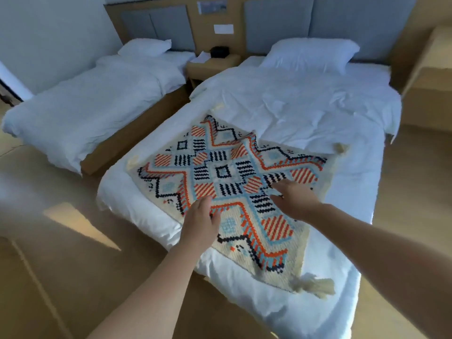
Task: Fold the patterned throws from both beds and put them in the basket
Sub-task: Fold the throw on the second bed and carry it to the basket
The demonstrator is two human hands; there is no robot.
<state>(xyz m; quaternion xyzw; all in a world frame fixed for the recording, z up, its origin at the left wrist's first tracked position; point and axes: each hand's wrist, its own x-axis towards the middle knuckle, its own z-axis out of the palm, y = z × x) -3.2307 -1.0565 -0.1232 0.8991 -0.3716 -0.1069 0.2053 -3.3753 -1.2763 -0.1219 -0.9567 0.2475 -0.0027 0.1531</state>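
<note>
Head: left hand [200,220] grips nubbly, tasselled throw [223,172]

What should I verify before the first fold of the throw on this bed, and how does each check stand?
1. Throw lies flat: not ok. The patterned throw has a raised ridge near its far side.
2. Throw square to the bed: not ok. It lies diagonally on the near bed.
3. Both hands on the throw: ok. The left hand and right hand both touch it.
4. Fabric firmly gripped: cannot tell from how the fingers lie.
5. Basket within reach: cannot tell. No basket is in view.
6. Far bed already done: ok. No throw shows on it.
</note>
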